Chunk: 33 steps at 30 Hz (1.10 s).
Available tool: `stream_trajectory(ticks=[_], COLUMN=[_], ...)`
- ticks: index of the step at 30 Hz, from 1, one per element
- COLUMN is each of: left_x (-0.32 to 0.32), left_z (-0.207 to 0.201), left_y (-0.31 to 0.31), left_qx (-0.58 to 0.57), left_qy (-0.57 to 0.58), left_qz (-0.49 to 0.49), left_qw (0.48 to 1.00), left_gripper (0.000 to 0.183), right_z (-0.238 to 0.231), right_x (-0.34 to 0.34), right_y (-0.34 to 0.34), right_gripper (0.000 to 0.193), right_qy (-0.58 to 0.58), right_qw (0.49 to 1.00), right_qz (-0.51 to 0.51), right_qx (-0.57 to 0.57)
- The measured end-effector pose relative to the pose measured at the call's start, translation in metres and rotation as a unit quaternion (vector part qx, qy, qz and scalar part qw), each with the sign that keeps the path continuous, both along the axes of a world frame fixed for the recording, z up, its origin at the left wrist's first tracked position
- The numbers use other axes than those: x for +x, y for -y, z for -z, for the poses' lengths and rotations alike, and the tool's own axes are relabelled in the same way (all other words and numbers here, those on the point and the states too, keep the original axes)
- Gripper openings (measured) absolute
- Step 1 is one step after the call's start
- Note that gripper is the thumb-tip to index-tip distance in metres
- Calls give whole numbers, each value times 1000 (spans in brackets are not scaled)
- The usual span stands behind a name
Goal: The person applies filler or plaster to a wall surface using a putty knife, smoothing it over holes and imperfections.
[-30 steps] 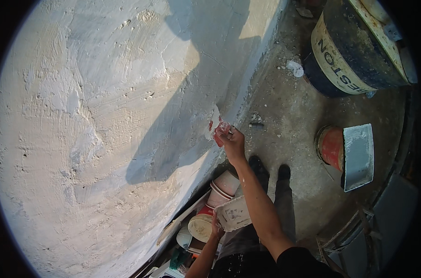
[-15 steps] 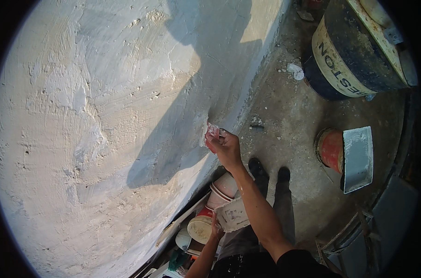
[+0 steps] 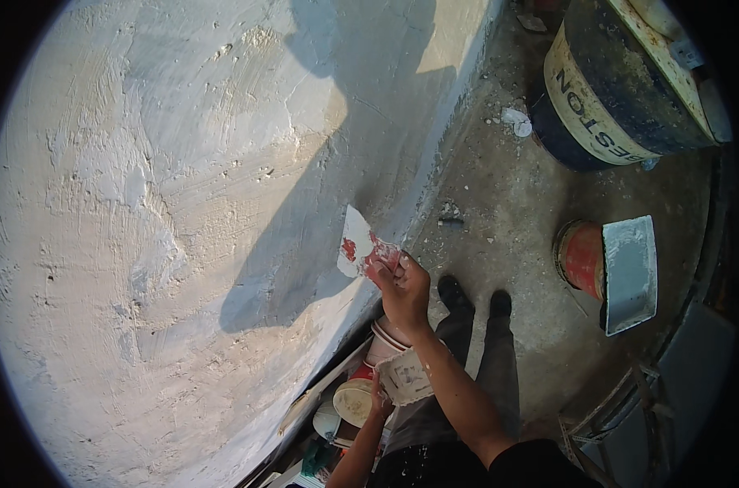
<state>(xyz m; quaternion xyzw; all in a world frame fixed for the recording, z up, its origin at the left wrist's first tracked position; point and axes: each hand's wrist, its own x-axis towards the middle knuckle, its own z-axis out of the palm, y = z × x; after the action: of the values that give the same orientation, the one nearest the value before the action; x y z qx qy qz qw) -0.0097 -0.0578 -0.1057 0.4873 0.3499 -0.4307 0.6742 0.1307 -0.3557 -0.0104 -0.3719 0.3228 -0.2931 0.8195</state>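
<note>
My right hand [image 3: 407, 298] is closed round the red handle of a putty knife [image 3: 358, 248]. White filler smears its wide blade, which is turned flat toward me in front of the plastered wall [image 3: 207, 195]; I cannot tell whether the edge touches the wall. Lower down, my left hand [image 3: 381, 397] grips the side of a shallow rectangular tray [image 3: 406, 378] coated with whitish residue. Part of the tray is behind my right forearm. The wall has rough trowel marks and small pits, and my shadow falls across it.
Stacked buckets [image 3: 355, 402] stand along the wall's foot by my left arm. On the right are a large dark drum [image 3: 589, 122], a red bucket [image 3: 582, 259] with a grey rectangular pan [image 3: 631, 276] against it, and a metal frame [image 3: 609, 415]. Plaster crumbs [image 3: 516, 122] dot the floor.
My right hand has drawn back slightly toward me and turned the putty knife, so its white-smeared blade now shows broadly. My left hand and the tray have barely moved.
</note>
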Motion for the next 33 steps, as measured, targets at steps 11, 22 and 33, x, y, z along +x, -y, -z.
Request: stream_trajectory(ticks=[11,22,33], left_x=[1,-12,31], left_z=[-9,25,-8], left_y=[5,-30,36], left_qx=[8,8,-107], left_qy=[-15,65,-4], left_qz=[-3,42,-50], left_qw=[1000,997,993], left_gripper=[59,54,62], right_z=[87,31,-26], right_x=[30,29,-21], right_y=[22,15,26], right_gripper=[14,12,18], right_qy=[8,56,51], right_qw=[1000,996,993], right_qz=[13,-36,-103], right_qx=[18,51,-5])
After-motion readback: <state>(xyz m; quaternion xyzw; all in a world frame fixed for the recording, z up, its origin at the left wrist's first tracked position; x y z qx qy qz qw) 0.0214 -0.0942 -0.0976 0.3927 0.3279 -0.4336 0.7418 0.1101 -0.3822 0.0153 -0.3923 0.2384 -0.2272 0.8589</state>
